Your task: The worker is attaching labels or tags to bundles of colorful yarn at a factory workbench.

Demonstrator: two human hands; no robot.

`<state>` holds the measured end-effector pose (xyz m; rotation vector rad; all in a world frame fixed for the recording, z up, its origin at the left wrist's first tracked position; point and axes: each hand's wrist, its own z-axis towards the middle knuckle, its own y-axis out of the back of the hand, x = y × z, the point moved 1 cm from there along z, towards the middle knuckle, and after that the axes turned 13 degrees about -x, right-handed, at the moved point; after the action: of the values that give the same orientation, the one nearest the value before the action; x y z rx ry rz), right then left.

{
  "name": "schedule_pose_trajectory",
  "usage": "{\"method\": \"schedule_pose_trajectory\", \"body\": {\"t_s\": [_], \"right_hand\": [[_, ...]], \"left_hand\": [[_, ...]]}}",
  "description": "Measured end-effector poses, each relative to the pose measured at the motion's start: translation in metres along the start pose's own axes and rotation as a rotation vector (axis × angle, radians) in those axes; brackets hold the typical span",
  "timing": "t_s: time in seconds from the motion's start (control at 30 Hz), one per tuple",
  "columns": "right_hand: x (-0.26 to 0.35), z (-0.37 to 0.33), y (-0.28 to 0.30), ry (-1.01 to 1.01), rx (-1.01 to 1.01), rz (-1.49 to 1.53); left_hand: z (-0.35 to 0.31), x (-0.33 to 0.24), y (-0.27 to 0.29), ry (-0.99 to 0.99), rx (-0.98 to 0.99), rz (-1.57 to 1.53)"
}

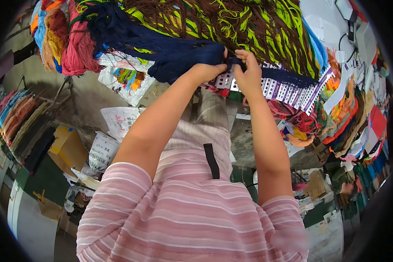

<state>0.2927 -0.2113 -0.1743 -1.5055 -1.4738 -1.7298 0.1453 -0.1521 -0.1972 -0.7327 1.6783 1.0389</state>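
My left hand [207,70] grips a thick bundle of dark navy yarn [161,46] that hangs across the upper middle of the view. My right hand [248,72] pinches the same navy yarn where it narrows, right beside the left hand. Under both hands lies a white perforated strip [288,89] with rows of rectangular holes, running to the right. A thin navy strand [292,77] stretches along it. Behind the hands hangs a mass of brown and neon green yarn [231,22].
Red, orange and blue yarn bundles [63,39] hang at the upper left. Mixed coloured yarn [349,118] piles up at the right. White sacks [118,122] and a cardboard box [67,146] lie on the floor at the left.
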Motion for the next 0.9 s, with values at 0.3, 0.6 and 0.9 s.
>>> {"method": "schedule_pose_trajectory", "body": {"t_s": [0.3, 0.6, 0.9], "right_hand": [[-0.018, 0.009, -0.013, -0.048, 0.042, -0.296], [-0.049, 0.016, -0.003, -0.485, -0.027, 0.278], [-0.041, 0.011, -0.026, -0.203, 0.138, -0.322]], "left_hand": [[-0.010, 0.000, 0.049, 0.638, -0.203, -0.706], [-0.081, 0.084, 0.179, 0.773, -0.623, -1.070], [-0.034, 0.065, 0.260, 0.560, -0.860, -0.995]]}}
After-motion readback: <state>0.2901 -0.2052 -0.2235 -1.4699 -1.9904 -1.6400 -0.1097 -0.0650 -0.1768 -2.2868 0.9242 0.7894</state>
